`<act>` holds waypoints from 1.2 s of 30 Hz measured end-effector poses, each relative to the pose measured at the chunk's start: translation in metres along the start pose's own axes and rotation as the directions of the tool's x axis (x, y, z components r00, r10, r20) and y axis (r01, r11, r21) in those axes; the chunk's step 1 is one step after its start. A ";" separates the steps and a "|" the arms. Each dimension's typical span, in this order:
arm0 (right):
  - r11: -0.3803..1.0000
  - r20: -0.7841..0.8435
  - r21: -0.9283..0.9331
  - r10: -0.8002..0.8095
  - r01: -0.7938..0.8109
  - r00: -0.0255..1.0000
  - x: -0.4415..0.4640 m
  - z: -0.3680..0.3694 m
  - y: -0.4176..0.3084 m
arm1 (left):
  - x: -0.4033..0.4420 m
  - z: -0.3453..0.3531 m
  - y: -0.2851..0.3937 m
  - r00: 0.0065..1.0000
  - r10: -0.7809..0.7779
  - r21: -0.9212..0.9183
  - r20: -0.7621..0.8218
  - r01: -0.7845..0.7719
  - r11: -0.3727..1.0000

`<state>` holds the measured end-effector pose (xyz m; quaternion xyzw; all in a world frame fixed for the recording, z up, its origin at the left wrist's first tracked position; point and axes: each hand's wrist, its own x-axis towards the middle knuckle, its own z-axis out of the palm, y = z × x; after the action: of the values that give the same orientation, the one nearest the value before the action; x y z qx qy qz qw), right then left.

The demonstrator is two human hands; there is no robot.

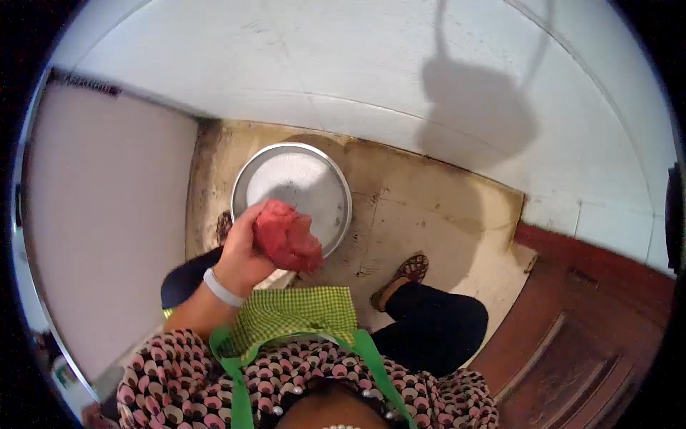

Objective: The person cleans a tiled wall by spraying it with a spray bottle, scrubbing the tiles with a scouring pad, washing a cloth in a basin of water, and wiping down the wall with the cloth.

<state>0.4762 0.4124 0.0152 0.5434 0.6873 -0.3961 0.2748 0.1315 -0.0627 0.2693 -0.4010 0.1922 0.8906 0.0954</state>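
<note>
My left hand (246, 247), with a pale band on its wrist, is closed around a rough, red, fist-sized lump (287, 236). Whether the lump is raw meat or bunched cloth I cannot tell. Below it on the floor lies a wide, shallow round metal pan (296, 159) with a raised rim. Both the hand and the lump overlap the near part of the pan in this view and seem to be held above it. My right hand is out of view.
A stained floor (429, 222) surrounds the pan, with a white wall (343, 64) behind and a pale panel (107, 214) to the left. My sandalled foot (411, 270) stands right of the pan. A dark red wooden door (572, 343) is at the lower right.
</note>
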 end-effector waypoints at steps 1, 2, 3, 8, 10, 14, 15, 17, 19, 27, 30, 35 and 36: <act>1.000 -0.003 -0.006 -0.019 0.019 1.000 0.004 -0.006 -0.002 | -0.003 -0.002 0.006 1.000 -0.029 0.019 0.002 0.029 0.999; 1.000 0.005 -0.015 -0.016 0.016 1.000 0.010 -0.016 -0.003 | 0.001 0.011 0.002 0.998 -0.054 0.054 -0.013 0.054 0.997; 1.000 0.011 -0.014 -0.024 0.025 1.000 0.012 -0.021 -0.004 | 0.003 0.020 -0.002 1.000 -0.025 0.076 0.004 0.024 0.997; 1.000 0.004 -0.008 0.005 -0.005 1.000 0.009 -0.036 0.012 | 0.026 0.021 -0.001 0.971 -0.179 0.208 0.159 0.144 0.967; 1.000 -0.004 -0.017 0.013 -0.013 1.000 0.009 -0.046 0.012 | 0.043 0.018 -0.001 0.993 -0.111 0.112 0.045 0.106 0.988; 0.998 -0.002 -0.063 0.002 -0.002 1.000 0.016 -0.057 -0.003 | 0.058 0.013 -0.001 0.996 -0.082 0.050 -0.030 0.084 0.995; 0.995 0.004 -0.096 -0.004 0.004 1.000 0.023 -0.060 -0.013 | 0.052 0.012 -0.003 0.995 -0.079 0.021 -0.053 0.080 0.997; 0.992 0.010 -0.128 0.001 0.000 1.000 0.030 -0.058 -0.028 | 0.038 0.022 0.002 0.989 -0.132 0.060 -0.071 0.136 0.989; 0.987 0.010 -0.158 -0.003 0.004 1.000 0.040 -0.062 -0.056 | 0.032 0.024 0.000 0.989 -0.121 -0.037 -0.083 0.119 0.992; 0.962 0.062 -0.254 -0.092 0.105 0.994 0.077 -0.074 -0.135 | 0.012 -0.009 -0.009 0.987 -0.083 -0.201 -0.140 0.054 0.978; 0.947 0.083 -0.277 -0.142 0.160 0.986 0.084 -0.071 -0.169 | 0.009 -0.009 -0.004 0.986 -0.059 -0.207 -0.155 0.026 0.978; 0.924 0.113 -0.314 -0.191 0.218 0.975 0.095 -0.077 -0.195 | 0.002 -0.001 -0.003 0.997 0.051 -0.328 -0.064 -0.069 0.942; 0.919 0.122 -0.319 -0.202 0.231 0.972 0.098 -0.081 -0.197 | -0.001 0.002 -0.004 0.996 0.055 -0.339 -0.071 -0.076 0.938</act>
<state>0.2654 0.5142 0.0276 0.3926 0.7873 -0.3259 0.3462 0.1324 -0.0584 0.2705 -0.4314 0.0511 0.9007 -0.0110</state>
